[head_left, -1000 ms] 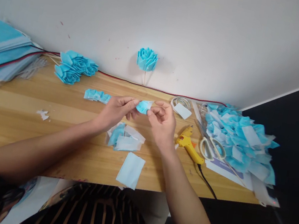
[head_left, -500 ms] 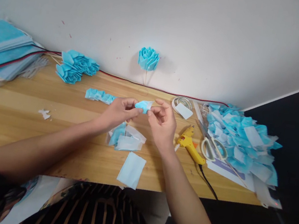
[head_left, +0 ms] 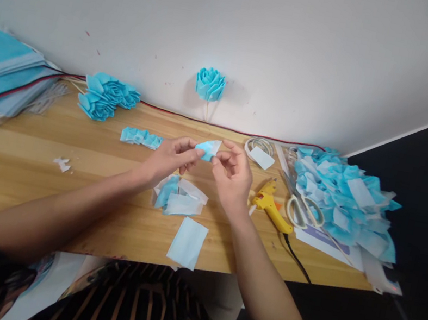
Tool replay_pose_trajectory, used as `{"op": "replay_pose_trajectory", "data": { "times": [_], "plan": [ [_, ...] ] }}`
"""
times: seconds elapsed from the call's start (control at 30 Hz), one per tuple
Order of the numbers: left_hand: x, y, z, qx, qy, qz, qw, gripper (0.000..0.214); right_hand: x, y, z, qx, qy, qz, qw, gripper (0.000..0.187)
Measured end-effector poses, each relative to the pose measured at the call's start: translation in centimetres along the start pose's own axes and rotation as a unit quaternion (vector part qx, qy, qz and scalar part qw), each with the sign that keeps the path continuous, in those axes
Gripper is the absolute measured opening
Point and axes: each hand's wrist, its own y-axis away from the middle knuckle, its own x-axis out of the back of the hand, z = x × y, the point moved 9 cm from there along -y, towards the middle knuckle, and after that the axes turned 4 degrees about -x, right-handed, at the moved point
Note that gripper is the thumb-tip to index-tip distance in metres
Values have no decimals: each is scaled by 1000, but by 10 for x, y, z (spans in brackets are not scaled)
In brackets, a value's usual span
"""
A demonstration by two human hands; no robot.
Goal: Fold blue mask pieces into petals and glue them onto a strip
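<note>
A small folded piece of blue and white fabric (head_left: 208, 149) is held up above the middle of the table. My left hand (head_left: 173, 157) pinches its left end between thumb and fingers. At the lower right corner, my right hand (head_left: 232, 177) grips it between thumb and curled fingers. Just left of my left hand lies a row of folded blue petals (head_left: 141, 137). Below my hands are loose blue and white fabric pieces (head_left: 184, 204) and a flat pale blue rectangle (head_left: 187, 243) near the table's front edge.
A blue fabric flower (head_left: 209, 84) on a stick stands by the wall; several more flowers (head_left: 107, 96) lie left. Blue masks (head_left: 5, 62) are stacked far left. To the right are a yellow glue gun (head_left: 274, 209), scissors (head_left: 304, 212), a coiled cable (head_left: 258, 148) and a petal heap (head_left: 350, 200).
The fabric piece now shows more of its surface between my hands. My left thumb and fingers have shifted slightly left and down along it, while the right hand keeps its pinch.
</note>
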Motion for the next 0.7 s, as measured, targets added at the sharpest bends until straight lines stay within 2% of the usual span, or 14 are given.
{"op": "replay_pose_trajectory", "data": {
  "times": [0.13, 0.33, 0.53, 0.7],
  "plan": [
    [-4, 0, -2, 8, -38, -23, 999, 27, -1, 1, -1, 4, -2, -1, 1000, 36],
    [0, -1, 0, -3, -34, 3, 999, 26, -2, 1, 1, -5, -13, -11, 1000, 37],
    [3, -2, -1, -9, -56, 6, 998, 25, -5, -1, -3, -21, -56, -52, 997, 39],
    [0, 0, 8, -42, -110, -3, 993, 23, -8, -2, -9, -10, -87, -84, 993, 42]
  ]
}}
